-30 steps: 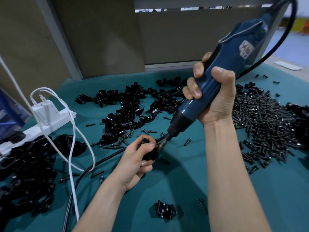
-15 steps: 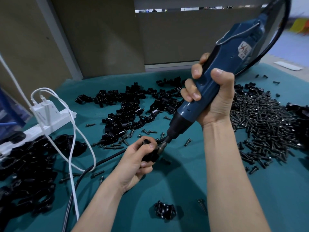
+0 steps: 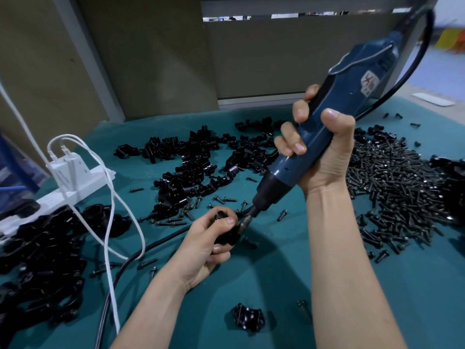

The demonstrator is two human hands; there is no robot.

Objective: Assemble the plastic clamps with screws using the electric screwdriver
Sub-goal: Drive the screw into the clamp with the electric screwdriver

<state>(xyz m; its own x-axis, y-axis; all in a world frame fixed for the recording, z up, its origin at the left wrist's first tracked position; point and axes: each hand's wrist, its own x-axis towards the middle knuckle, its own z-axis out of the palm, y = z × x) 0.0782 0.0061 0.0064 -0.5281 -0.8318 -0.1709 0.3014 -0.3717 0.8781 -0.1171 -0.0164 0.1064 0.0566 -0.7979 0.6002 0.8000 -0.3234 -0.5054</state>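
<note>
Compared with half a second ago, little is changed: the electric screwdriver point(image 3: 334, 117) is still gripped by the right hand point(image 3: 324, 152), its bit point(image 3: 245, 222) set against the plastic clamp point(image 3: 227, 236), which is pinched by the left hand point(image 3: 206, 245) over the teal mat point(image 3: 276, 285). Clamps point(image 3: 191, 167) and screws point(image 3: 397, 187) are heaped on the mat. A white power strip point(image 3: 75, 182) is seen at the left, with grey panels point(image 3: 264, 59) behind.

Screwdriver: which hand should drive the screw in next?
Probably the right. The right hand grips the electric screwdriver, whose tip sits against the plastic clamp. The left hand pinches that clamp, so it is busy steadying it.
</note>
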